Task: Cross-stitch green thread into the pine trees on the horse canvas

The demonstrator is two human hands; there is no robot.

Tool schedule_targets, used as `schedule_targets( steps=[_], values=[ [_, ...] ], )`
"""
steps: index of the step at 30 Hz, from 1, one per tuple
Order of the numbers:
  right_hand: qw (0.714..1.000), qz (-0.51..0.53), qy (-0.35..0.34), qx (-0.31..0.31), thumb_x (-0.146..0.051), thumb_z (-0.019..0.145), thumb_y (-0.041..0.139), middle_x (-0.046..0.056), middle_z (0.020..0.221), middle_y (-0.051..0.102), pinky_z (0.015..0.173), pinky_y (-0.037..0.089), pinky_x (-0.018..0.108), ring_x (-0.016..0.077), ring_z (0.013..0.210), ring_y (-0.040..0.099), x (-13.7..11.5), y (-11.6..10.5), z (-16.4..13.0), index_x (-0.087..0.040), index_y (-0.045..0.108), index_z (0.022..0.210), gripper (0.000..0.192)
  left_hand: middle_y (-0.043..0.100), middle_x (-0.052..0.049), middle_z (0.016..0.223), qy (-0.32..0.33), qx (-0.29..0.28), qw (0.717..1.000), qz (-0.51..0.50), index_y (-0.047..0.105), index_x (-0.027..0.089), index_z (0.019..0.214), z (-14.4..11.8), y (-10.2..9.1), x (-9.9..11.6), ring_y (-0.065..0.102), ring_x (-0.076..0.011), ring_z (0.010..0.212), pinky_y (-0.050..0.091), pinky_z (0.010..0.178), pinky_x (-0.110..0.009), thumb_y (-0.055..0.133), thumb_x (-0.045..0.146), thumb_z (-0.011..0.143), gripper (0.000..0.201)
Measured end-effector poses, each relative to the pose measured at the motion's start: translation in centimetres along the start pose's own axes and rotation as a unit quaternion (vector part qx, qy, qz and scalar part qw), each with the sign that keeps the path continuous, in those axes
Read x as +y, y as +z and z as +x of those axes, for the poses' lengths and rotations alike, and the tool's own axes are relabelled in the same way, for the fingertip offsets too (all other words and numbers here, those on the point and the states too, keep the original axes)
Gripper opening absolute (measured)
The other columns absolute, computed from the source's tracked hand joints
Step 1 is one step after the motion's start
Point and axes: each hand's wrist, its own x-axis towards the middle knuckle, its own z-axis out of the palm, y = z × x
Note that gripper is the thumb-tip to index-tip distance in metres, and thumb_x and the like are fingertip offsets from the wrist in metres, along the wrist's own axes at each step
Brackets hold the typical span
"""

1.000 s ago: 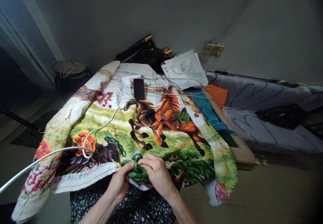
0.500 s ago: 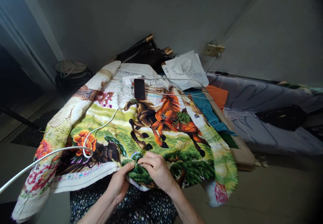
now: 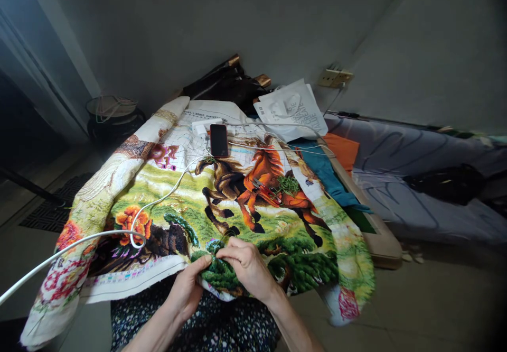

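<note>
Barely shifted, left hand [image 3: 185,287] pinches embroidered cloth [image 3: 190,198], right hand [image 3: 252,271] alongside, fingers [image 3: 233,255] closed, its hold unclear.

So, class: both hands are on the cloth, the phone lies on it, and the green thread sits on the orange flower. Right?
Only the last part is wrong: the green thread lies on the orange horse, as the head view shows. The left hand and right hand are on the cloth, and so is the phone.

Shows brown and orange horses [image 3: 225,177] over yellow-green meadow [image 3: 150,175] on the cross-stitch canvas [image 3: 134,284]; black, edged red, on the phone [image 3: 219,141]; white along the cable [image 3: 59,253]; pale specks on dark lap fabric [image 3: 127,312].
</note>
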Motion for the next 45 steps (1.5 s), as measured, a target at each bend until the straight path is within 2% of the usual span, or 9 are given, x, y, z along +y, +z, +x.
schedule_targets(
  steps=[7, 15, 24, 36, 40, 43, 45],
  values=[
    [1.000, 0.004, 0.006, 0.002, -0.009, 0.088, 0.055, 0.001, 0.072, 0.060, 0.062, 0.043, 0.024, 0.0144, 0.067, 0.057, 0.1, 0.1, 0.0, -0.024, 0.077, 0.089, 0.027, 0.075, -0.008, 0.073, -0.018, -0.007, 1.000, 0.002, 0.074, 0.011, 0.073, 0.1, 0.0, 0.0, 0.068, -0.0224, 0.074, 0.051, 0.080, -0.035, 0.080, 0.023, 0.058, 0.021],
    [1.000, 0.001, 0.012, 0.001, -0.010, 0.088, 0.055, 0.001, 0.070, 0.059, 0.060, 0.042, 0.024, 0.0147, 0.067, 0.057, -0.1, 0.2, 0.0, -0.024, 0.078, 0.088, 0.027, 0.073, -0.004, 0.066, -0.010, 0.015, 1.000, -0.002, 0.073, 0.012, 0.067, 0.4, -0.1, -0.2, 0.064, -0.0185, 0.064, 0.052, 0.074, -0.033, 0.082, 0.023, 0.052, 0.021],
    [0.999, 0.022, 0.011, 0.024, -0.009, 0.086, 0.059, 0.000, 0.068, 0.058, 0.058, 0.039, 0.024, 0.0145, 0.065, 0.057, 0.3, 0.7, -0.2, -0.024, 0.078, 0.087, 0.024, 0.072, -0.003, 0.063, -0.007, 0.034, 0.999, -0.009, 0.072, 0.011, 0.064, 0.2, 0.2, 0.0, 0.062, -0.0157, 0.063, 0.050, 0.070, -0.029, 0.082, 0.021, 0.050, 0.020],
    [0.999, 0.005, 0.014, 0.028, -0.005, 0.085, 0.059, 0.000, 0.071, 0.062, 0.061, 0.040, 0.024, 0.0149, 0.068, 0.059, -0.1, 0.8, -0.3, -0.020, 0.073, 0.081, 0.021, 0.072, -0.003, 0.064, -0.005, 0.025, 0.999, -0.025, 0.072, 0.011, 0.064, 0.3, 0.2, -0.1, 0.061, -0.0146, 0.063, 0.048, 0.068, -0.028, 0.083, 0.021, 0.050, 0.020],
    [0.997, -0.053, 0.032, 0.039, -0.001, 0.082, 0.061, 0.000, 0.075, 0.066, 0.065, 0.043, 0.024, 0.0154, 0.071, 0.062, -0.9, 1.2, -0.3, -0.017, 0.065, 0.079, 0.017, 0.072, -0.004, 0.066, -0.010, -0.003, 1.000, -0.026, 0.074, 0.011, 0.067, 0.0, 0.1, 0.0, 0.060, -0.0149, 0.064, 0.048, 0.068, -0.028, 0.081, 0.020, 0.052, 0.019],
    [0.985, -0.168, 0.019, 0.014, -0.004, 0.084, 0.059, 0.002, 0.081, 0.064, 0.064, 0.045, 0.026, 0.0172, 0.072, 0.062, -2.0, 1.8, -0.5, -0.017, 0.062, 0.086, 0.013, 0.071, -0.003, 0.066, 0.004, -0.012, 0.999, -0.032, 0.074, 0.011, 0.065, -0.2, -0.2, 0.0, 0.059, -0.0144, 0.064, 0.047, 0.068, -0.027, 0.080, 0.016, 0.050, 0.017],
    [0.964, -0.267, 0.006, -0.011, -0.006, 0.084, 0.060, 0.004, 0.085, 0.063, 0.063, 0.046, 0.027, 0.0193, 0.074, 0.062, -2.8, 2.2, -0.6, -0.019, 0.061, 0.090, 0.014, 0.070, -0.003, 0.065, 0.011, -0.011, 1.000, -0.024, 0.073, 0.011, 0.062, -0.3, -0.4, 0.0, 0.058, -0.0145, 0.065, 0.046, 0.069, -0.027, 0.079, 0.015, 0.048, 0.015]
  ],
)
